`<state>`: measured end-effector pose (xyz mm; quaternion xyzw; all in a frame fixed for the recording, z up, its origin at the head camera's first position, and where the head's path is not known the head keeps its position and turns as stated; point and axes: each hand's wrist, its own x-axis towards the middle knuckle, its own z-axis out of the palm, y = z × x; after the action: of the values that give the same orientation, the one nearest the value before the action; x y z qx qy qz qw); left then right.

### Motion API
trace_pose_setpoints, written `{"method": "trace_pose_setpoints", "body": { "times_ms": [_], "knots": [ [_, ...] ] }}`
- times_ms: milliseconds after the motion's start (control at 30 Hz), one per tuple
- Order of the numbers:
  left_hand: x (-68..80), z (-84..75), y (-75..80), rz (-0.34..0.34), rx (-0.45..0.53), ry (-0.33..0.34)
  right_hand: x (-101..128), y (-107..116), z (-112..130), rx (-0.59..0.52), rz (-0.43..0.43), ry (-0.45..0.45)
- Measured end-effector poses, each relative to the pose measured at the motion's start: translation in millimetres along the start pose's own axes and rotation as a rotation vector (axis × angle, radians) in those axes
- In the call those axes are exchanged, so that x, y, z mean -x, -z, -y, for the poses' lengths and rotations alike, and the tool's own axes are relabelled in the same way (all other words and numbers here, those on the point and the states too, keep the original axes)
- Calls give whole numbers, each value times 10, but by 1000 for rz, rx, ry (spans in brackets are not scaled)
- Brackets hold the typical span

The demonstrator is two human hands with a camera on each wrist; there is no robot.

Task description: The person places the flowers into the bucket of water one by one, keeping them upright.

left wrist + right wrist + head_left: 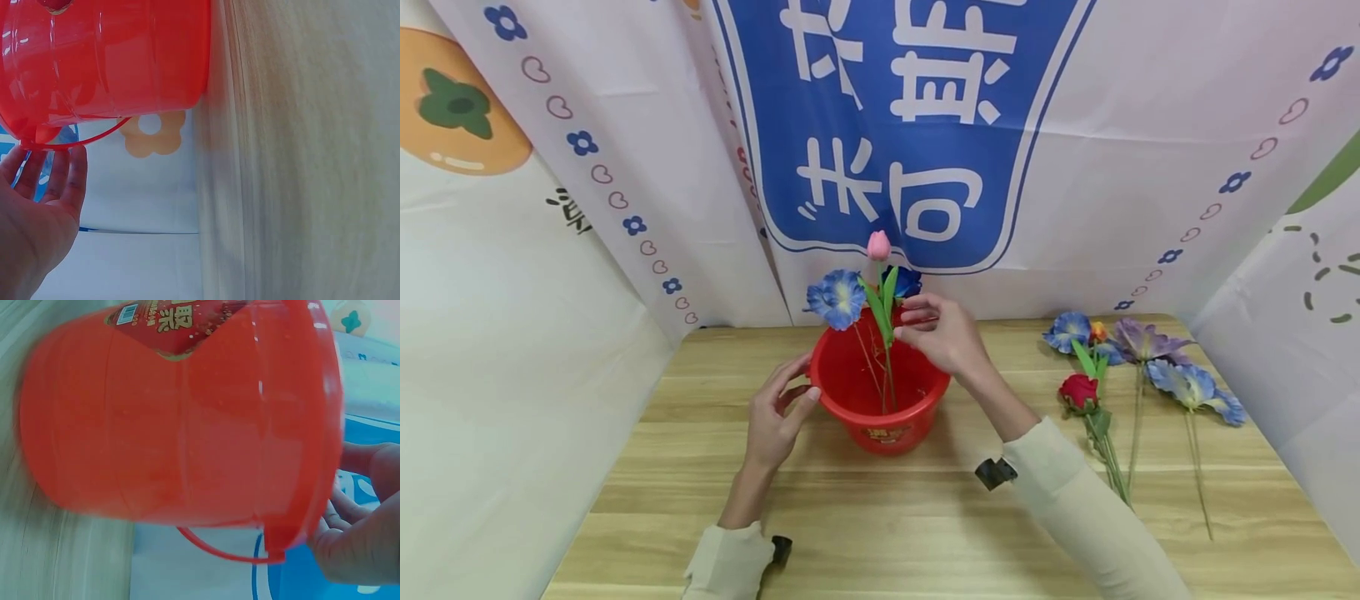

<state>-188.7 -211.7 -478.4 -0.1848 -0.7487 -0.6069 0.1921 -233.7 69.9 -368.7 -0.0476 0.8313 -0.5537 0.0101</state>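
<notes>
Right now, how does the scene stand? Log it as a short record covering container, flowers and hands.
Container: red bucket, upright on the wooden table
Blooms above it: pink tulip, light blue flower, dark blue flower
Left hand: touches the bucket's left side
Right hand: close beside the pink tulip's leaves
On table, right: red rose, purple flower, blue flowers, small orange flower

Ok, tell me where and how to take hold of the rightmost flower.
I'd pinch its lower stem, coming down from above on the near side. The stem lies bare on the table, apart from the other stems, its free end pointing nearward and the wide blossom at the far end.
</notes>
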Motion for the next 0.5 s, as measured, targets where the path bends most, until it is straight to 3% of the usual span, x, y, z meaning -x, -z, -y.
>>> {"method": "trace_pose_setpoints", "body": {
  "times_ms": [500],
  "knots": [
    [-8,6,2,-6,3,0,258,806,-310,-141,-46,-47]
  ]
}}
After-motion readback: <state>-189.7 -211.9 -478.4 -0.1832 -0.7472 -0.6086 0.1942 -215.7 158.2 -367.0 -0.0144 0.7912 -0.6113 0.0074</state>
